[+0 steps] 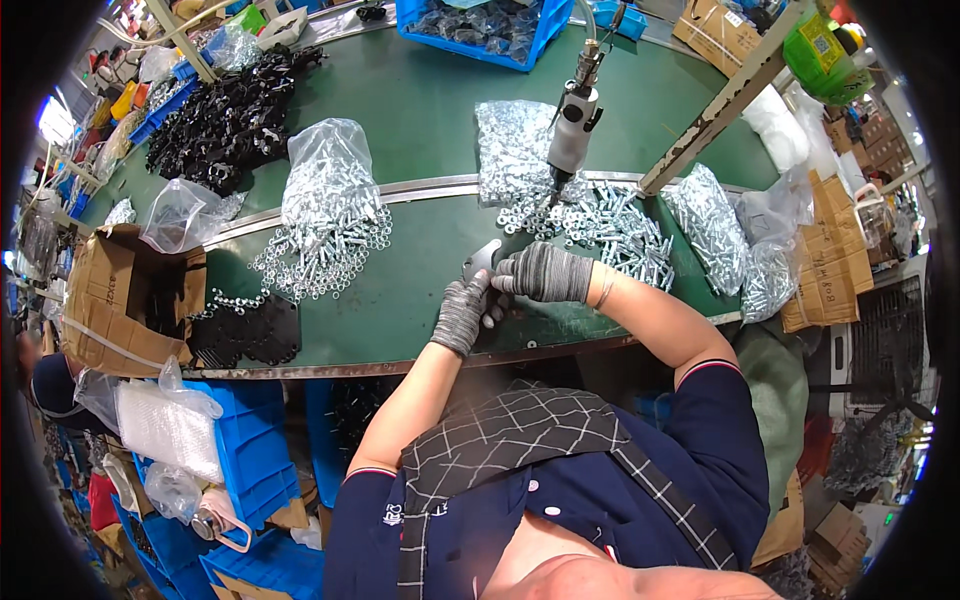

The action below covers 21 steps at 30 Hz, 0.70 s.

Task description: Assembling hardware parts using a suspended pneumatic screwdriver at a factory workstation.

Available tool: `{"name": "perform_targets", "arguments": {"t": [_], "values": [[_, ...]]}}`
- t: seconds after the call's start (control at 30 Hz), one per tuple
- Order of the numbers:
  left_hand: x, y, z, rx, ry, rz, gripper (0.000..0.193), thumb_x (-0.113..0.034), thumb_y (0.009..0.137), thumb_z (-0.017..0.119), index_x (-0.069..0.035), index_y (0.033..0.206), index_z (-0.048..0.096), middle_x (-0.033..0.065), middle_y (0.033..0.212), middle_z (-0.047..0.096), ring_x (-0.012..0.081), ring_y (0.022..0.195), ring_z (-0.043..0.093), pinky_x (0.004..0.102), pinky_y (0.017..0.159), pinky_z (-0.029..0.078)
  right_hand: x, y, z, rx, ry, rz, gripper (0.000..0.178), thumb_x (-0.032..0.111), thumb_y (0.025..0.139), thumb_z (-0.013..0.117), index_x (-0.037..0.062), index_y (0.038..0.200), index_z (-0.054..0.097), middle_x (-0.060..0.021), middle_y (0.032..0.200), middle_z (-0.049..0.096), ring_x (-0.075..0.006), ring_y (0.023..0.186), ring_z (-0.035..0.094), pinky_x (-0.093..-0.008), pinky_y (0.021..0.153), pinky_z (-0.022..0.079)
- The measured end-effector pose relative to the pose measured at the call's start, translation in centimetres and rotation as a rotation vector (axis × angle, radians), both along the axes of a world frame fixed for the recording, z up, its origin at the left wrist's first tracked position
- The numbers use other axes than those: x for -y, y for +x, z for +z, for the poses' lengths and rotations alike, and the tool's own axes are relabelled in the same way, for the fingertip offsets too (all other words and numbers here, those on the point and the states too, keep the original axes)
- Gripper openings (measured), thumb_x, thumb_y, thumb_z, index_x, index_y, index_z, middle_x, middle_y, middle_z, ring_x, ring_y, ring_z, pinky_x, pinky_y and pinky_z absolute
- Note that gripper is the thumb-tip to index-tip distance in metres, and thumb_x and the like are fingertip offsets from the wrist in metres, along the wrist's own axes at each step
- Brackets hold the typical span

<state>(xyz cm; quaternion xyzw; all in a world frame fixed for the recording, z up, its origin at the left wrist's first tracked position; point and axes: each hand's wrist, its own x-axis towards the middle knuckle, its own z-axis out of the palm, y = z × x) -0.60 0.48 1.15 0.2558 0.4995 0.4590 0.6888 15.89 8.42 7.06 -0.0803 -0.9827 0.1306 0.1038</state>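
Observation:
Both my hands wear grey knitted gloves and meet over the near edge of the green worktable. My left hand [464,312] is closed, its thumb and fingers gripping a small flat silvery metal plate [485,256] with a rounded end. From the right my right hand [545,272] comes up against the plate's side with fingertips pinched together. What lies between those fingertips is hidden. A grey power screwdriver [573,130] hangs just beyond my hands, bit pointing down. Loose bolts [625,235] and nuts [520,216] are spread close past my right hand.
Left of my hands a plastic bag [330,165] spills bolts and nuts. Black parts [240,115] are heaped at the far left, with flat black plates [250,335] beside a cardboard box [125,295]. A slanted metal post [720,100] rises at the right. A blue bin [545,45] stands at the back.

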Motion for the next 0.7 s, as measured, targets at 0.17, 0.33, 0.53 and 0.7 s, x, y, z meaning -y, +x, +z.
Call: {"name": "perform_targets", "arguments": {"t": [0.17, 0.33, 0.53, 0.7], "values": [[-0.2, 0.0, -0.3, 0.036, 0.002, 0.003, 0.033, -0.031, 0.089, 0.051, -0.001, 0.078, 0.058, 0.0093, 0.063, 0.060, 0.0137, 0.040, 0.050, 0.0223, 0.033, 0.035, -0.6, -0.1, -0.1, -0.011, -0.116, 0.033, 0.017, 0.018, 0.087, 0.044, 0.0052, 0.080, 0.053, -0.0137, 0.068, 0.054, -0.0315, 0.066, 0.058, -0.0397, 0.057, 0.046], [-0.1, 0.0, -0.3, 0.006, -0.024, 0.000, 0.034, -0.031, 0.089, 0.051, 0.000, 0.077, 0.059, 0.0096, 0.063, 0.060, 0.0139, 0.040, 0.050, 0.0224, 0.033, 0.035, 0.1, -0.8, 0.9, 0.113, -0.029, -0.040, 0.014, 0.016, 0.086, 0.045, 0.0058, 0.082, 0.054, -0.0123, 0.070, 0.056, -0.0308, 0.067, 0.059, -0.0410, 0.056, 0.046], [-0.2, 0.1, -0.6, 0.039, -0.015, 0.009, 0.032, -0.030, 0.089, 0.050, 0.000, 0.079, 0.059, 0.0100, 0.064, 0.061, 0.0140, 0.040, 0.050, 0.0224, 0.033, 0.036, 0.9, -0.6, -0.6, 0.146, -0.082, -0.179, 0.014, 0.019, 0.085, 0.048, 0.0069, 0.086, 0.056, -0.0125, 0.072, 0.057, -0.0304, 0.067, 0.059, -0.0407, 0.056, 0.046], [-0.2, -0.2, -0.7, 0.086, 0.005, 0.025, 0.031, -0.029, 0.090, 0.049, -0.001, 0.082, 0.058, 0.0103, 0.064, 0.061, 0.0143, 0.040, 0.051, 0.0223, 0.033, 0.037, 0.7, -0.3, 2.9, -0.101, -0.270, -0.231, 0.020, 0.022, 0.082, 0.054, 0.0073, 0.096, 0.054, -0.0120, 0.072, 0.055, -0.0301, 0.065, 0.059, -0.0365, 0.057, 0.047]]}}
